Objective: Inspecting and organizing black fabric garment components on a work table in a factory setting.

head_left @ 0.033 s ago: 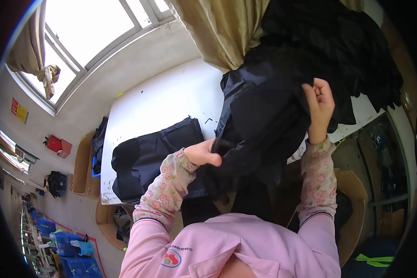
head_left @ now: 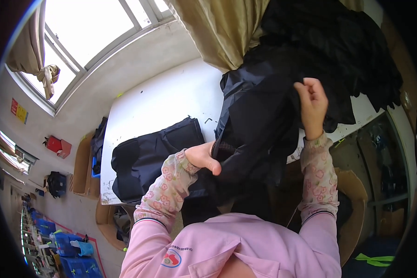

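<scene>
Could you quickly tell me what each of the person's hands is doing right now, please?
Left hand: closed, gripping the lower edge of the black garment.
Right hand: closed, pinching the same black garment higher up.

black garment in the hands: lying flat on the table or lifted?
Lifted. The left hand grips the black garment at its lower edge, the right hand pinches it higher up, and it hangs between them above the white table.
</scene>
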Motion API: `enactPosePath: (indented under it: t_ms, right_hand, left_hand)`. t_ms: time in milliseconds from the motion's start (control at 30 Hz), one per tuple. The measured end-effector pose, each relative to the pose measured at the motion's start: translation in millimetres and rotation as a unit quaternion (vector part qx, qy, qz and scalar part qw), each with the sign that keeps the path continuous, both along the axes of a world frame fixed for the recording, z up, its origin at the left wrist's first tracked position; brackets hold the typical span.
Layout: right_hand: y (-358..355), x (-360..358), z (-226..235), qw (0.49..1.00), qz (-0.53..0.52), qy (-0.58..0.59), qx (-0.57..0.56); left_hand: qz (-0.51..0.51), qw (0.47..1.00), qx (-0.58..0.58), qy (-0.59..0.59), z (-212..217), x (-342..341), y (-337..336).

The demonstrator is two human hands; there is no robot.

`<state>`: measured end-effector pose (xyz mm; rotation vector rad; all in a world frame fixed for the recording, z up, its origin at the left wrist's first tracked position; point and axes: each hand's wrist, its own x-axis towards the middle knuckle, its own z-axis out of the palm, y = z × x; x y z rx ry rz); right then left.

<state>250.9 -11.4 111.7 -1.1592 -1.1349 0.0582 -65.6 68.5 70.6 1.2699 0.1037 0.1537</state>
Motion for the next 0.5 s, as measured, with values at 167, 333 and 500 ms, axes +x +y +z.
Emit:
enactPosePath:
  t_ms: [167, 333, 500]
  right_hand:
    - [6.7, 16.0, -74.3, 0.836, 0.064, -0.4, -0.37]
    - [-46.9, -26.4, 36.7, 0.994, 0.08, 0.043, -0.061]
    - [-65.0, -115.6, 30.0, 0.976, 0.107, -0.165, -0.092]
  left_hand:
    - [0.011, 0.982, -0.096, -0.163, 16.4, 7.4, -6.5]
    - [0.18, 0.963, -0.142, -0.144, 33.3, 24.1, -13.5]
    - [0.217, 0.951, -0.165, -0.143, 37.6, 53.6, -28.7]
